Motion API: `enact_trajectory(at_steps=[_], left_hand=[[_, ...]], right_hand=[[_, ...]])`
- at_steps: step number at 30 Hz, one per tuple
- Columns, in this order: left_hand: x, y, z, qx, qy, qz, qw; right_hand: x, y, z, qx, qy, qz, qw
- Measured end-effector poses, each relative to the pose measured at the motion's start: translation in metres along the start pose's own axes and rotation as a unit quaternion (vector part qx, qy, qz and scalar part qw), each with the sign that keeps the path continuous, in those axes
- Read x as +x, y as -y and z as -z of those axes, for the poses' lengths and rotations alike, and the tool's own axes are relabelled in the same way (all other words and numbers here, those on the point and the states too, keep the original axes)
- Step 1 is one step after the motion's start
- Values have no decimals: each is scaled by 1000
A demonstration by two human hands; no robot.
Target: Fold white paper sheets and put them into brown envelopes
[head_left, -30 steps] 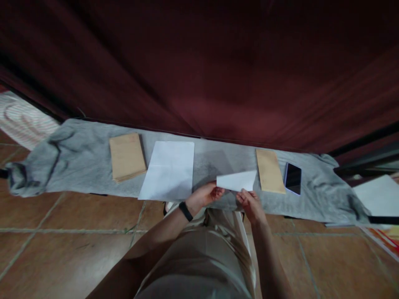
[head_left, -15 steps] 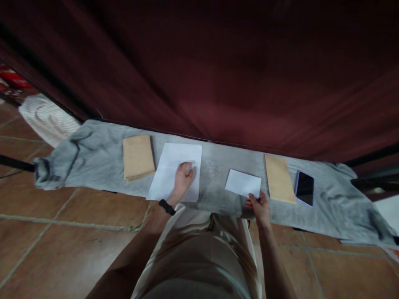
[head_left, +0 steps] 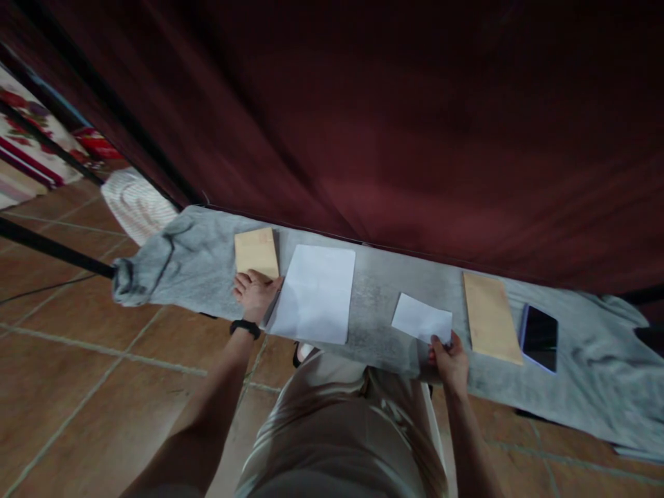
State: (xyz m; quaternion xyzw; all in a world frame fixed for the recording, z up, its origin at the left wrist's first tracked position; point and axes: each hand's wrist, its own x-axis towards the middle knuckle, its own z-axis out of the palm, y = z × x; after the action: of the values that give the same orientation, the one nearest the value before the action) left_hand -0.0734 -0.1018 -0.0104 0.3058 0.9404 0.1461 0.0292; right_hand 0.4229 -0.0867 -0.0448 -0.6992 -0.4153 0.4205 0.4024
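My left hand (head_left: 256,290), fingers spread, rests over the near end of a stack of brown envelopes (head_left: 256,252). Beside it lies a stack of white paper sheets (head_left: 317,294), close to my thumb. Between thumb and fingers, my right hand (head_left: 450,360) pinches the near right corner of a folded white paper (head_left: 421,317) just over the grey cloth. A single brown envelope (head_left: 492,317) lies flat to the right of that hand.
A grey cloth (head_left: 376,304) covers the long narrow surface. To the right lies a phone (head_left: 539,337) with a dark screen. A dark red curtain (head_left: 353,138) hangs along the back edge. A striped cloth (head_left: 137,204) is at the far left, above the tiled floor (head_left: 77,366).
My left hand has moved left from the white sheets to the envelope stack, its curled fingers now spread. My right hand keeps its pinch on the folded paper. The view has shifted left.
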Motion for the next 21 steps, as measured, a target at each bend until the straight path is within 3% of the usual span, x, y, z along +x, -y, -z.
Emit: enact_trajectory(at_steps=[14,21], left_hand=[[14,-20,17,-16,69,48,996],[16,-16,24,-18,68,54,996]], right_hand=[[-9,8,-1,-26,-6,24,999],[-8,6,-1,-29,-14,34,999]])
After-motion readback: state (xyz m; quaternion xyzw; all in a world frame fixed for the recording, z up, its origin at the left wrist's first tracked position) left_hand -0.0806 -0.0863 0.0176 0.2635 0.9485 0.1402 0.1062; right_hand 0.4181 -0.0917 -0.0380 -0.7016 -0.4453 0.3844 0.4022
